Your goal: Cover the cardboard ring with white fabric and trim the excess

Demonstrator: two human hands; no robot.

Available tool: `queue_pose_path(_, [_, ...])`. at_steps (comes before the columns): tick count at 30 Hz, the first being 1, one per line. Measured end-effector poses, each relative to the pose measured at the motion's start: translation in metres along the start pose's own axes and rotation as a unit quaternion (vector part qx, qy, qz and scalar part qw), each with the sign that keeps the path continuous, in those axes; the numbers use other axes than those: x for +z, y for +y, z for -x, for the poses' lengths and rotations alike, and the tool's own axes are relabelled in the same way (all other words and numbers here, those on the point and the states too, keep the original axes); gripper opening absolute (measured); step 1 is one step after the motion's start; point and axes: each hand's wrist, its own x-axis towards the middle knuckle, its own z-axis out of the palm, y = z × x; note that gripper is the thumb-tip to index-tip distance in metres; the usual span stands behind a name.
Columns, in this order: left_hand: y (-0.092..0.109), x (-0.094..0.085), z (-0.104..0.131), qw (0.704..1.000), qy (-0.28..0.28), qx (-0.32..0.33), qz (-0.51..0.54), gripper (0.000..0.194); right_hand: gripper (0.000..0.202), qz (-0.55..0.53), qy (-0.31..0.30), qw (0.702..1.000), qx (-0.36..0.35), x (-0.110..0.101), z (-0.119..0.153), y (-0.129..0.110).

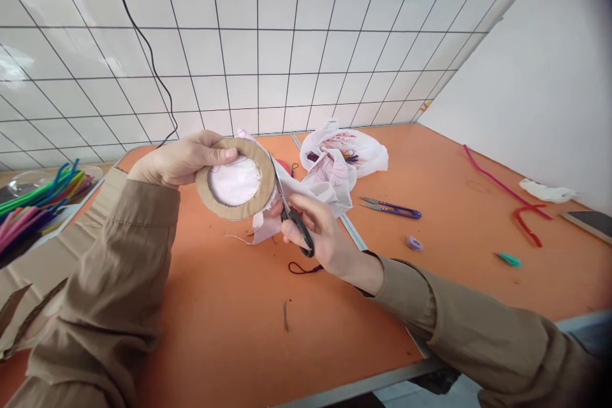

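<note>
Left hand [191,156] pinched round brown cardboard ring [236,211]; right hand [327,237] gripped black-handled metal scissors [301,231], blades pointing away along ring's right rim.

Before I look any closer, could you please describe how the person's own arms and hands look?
The left sleeve and right sleeve are long, loose, creased brown fabric, ending in broad cuffs. The left hand and right hand are ungloved; no cables or markings show on the sleeves.

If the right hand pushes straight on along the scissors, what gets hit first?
Most likely the pale fabric bunched along the right edge of the cardboard ring, next to the scissors; exact depth and contact are unclear here.
</note>
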Motion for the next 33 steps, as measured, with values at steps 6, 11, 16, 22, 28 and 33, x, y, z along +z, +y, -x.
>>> queue_pose_path(6, [0.0012, 0.0046, 0.0, 0.999, -0.005, -0.025, 0.021, 0.018, 0.044, 0.024, -0.017, 1.0, -0.003, -0.0015, -0.001, -0.0019])
queue_pose_path(11, [-0.0015, 0.004, -0.0014, 1.0, -0.012, -0.015, 0.011, 0.019, 0.041, -0.001, -0.036, 0.999, 0.005, -0.0013, -0.0001, -0.0019])
queue_pose_path(16, [-0.0021, 0.0053, -0.0033, 1.0, -0.026, 0.005, 0.006, 0.02, 0.039, -0.013, -0.02, 1.0, -0.003, 0.0005, 0.0008, -0.0048])
queue_pose_path(22, [-0.0004, 0.008, -0.0022, 1.0, -0.016, 0.009, 0.003, 0.019, 0.026, -0.008, 0.03, 0.999, 0.017, 0.0013, 0.0022, 0.0018])
queue_pose_path(28, [-0.0033, 0.0027, -0.0033, 1.0, -0.011, -0.003, 0.0, 0.021, 0.027, -0.027, 0.003, 0.999, 0.025, -0.0007, 0.0011, 0.0026])
queue_pose_path(33, [-0.0032, -0.0006, -0.002, 0.999, -0.046, -0.01, -0.004, 0.024, 0.04, -0.048, -0.052, 0.997, -0.015, -0.0028, 0.0, 0.001])
